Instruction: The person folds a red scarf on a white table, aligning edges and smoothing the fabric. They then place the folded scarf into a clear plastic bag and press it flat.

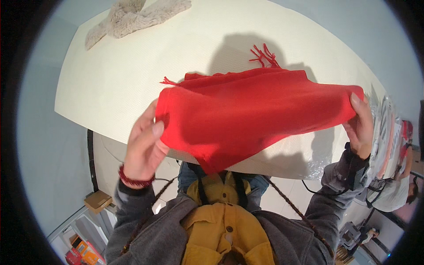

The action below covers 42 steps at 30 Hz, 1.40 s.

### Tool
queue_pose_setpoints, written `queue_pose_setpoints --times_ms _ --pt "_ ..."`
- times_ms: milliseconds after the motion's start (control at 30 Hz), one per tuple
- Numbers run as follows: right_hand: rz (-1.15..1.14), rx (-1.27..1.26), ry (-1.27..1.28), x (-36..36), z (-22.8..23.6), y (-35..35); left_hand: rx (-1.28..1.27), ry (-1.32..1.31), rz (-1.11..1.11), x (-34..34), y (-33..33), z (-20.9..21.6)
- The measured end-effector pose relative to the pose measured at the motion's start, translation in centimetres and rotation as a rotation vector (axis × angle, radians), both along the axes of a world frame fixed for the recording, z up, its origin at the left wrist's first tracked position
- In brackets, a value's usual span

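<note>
Between my two hands hangs a folded red scarf (247,106) with thin tassels at its far edge. My left hand (145,139) pinches its left end, thumb on the near face and fingers behind the cloth. At the other end my right hand (361,126) grips the right edge, thumb on top and the fingers partly hidden under the fabric. The scarf is held up above the table, its shadow falling on the surface behind it. One lower corner droops toward me near the table's front edge.
A fluffy beige fur piece (132,20) lies at the far left of the pale table (106,84). Clear plastic-wrapped packages (384,137) are stacked at the right end. A small cardboard box (98,202) stands lower left. Another person (393,194) is at the right.
</note>
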State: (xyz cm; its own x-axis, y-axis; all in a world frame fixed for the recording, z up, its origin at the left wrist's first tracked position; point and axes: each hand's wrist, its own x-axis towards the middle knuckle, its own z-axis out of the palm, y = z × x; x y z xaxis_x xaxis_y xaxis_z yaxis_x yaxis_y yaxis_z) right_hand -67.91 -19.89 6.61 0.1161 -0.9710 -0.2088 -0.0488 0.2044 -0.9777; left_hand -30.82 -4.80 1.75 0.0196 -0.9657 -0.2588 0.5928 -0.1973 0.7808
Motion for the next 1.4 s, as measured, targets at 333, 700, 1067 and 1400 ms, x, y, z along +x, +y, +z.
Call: queue_pose_setpoints --times_ms 333,700,1067,1400 --pt "0.111 -0.253 -0.297 2.4 0.9 -9.6 -0.327 -0.504 -0.128 6.2 -14.3 6.9" --pt "0.126 0.084 0.272 -1.1 -3.7 0.6 -0.064 -0.794 -0.158 5.5 -4.7 -0.9" --pt "0.290 0.164 0.266 -2.0 -10.8 5.5 0.019 -0.712 -0.127 3.0 0.0 -8.7" --pt "0.131 0.275 0.185 -0.7 -12.1 -0.8 0.268 -0.641 -0.011 5.2 -9.5 -8.0"
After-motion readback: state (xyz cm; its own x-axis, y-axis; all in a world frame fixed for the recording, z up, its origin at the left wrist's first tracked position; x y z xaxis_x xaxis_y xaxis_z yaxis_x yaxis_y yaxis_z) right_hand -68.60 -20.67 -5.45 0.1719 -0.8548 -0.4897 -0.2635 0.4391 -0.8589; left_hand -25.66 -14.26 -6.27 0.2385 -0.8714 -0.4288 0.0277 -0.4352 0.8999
